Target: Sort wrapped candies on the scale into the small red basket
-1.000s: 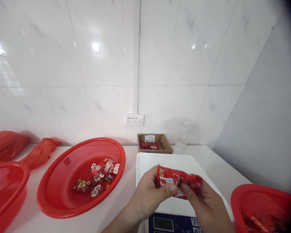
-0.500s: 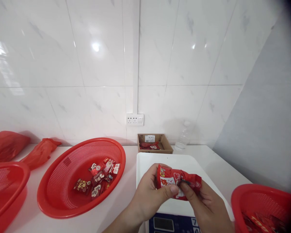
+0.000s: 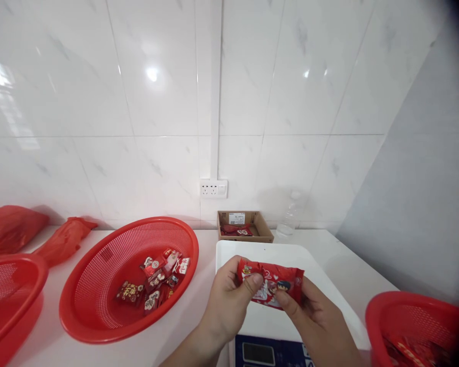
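A red printed snack packet (image 3: pixel 271 275) is stretched level between both hands, with white heart shapes and a cartoon figure on its face. My left hand (image 3: pixel 231 295) is closed on its left end, thumb on the front. My right hand (image 3: pixel 315 316) grips the right end, thumb pressing near the lower middle. Beneath the packet lies the white pan (image 3: pixel 260 326) of a weighing scale, and its dark blue panel (image 3: pixel 271 351) with a small display shows at the bottom edge.
A red basket (image 3: pixel 80 306) with several small wrapped packets stands to the left. Another red basket (image 3: pixel 15 262) and red plastic bags (image 3: pixel 67 239) lie farther left. At right is a red basket (image 3: pixel 378 311) holding packets. Behind the scale are a cardboard box (image 3: pixel 265 229) and a clear bottle (image 3: pixel 288 216).
Both hands have shifted slightly left with the packet. It is now flatter and turned a little, so more of its print, including the cartoon figure, shows.
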The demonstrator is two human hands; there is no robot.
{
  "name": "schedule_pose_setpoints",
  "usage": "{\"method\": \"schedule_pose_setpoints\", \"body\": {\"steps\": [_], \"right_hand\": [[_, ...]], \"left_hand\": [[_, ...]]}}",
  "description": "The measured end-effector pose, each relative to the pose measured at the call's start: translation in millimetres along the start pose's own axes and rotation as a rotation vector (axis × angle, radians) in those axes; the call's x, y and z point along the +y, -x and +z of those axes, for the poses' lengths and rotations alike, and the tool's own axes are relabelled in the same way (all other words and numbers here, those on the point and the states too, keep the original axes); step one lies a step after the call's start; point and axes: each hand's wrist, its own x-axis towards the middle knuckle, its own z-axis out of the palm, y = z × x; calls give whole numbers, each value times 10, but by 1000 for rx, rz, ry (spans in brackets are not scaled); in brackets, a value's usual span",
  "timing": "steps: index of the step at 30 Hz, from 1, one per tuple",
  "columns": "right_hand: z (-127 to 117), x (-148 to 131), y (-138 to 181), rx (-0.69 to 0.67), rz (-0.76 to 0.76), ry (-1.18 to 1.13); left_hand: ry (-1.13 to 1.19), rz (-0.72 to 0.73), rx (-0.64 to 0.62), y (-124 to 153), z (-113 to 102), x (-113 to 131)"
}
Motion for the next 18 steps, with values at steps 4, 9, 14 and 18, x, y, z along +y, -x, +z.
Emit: {"method": "schedule_pose_setpoints", "body": {"steps": [4,9,14,18], "right_hand": [[-37,12,-1,-27,-17,46],[-137,73,-36,20,-95,169],[-121,113,-48,79,-88,144],[-102,109,-62,-29,-23,28]], "left_hand": [[-4,-66,14,7,12,6],[71,-125,-102,20,44,21],[70,-105,-132,10,49,27],[38,-32,-39,13,43,25]]}}
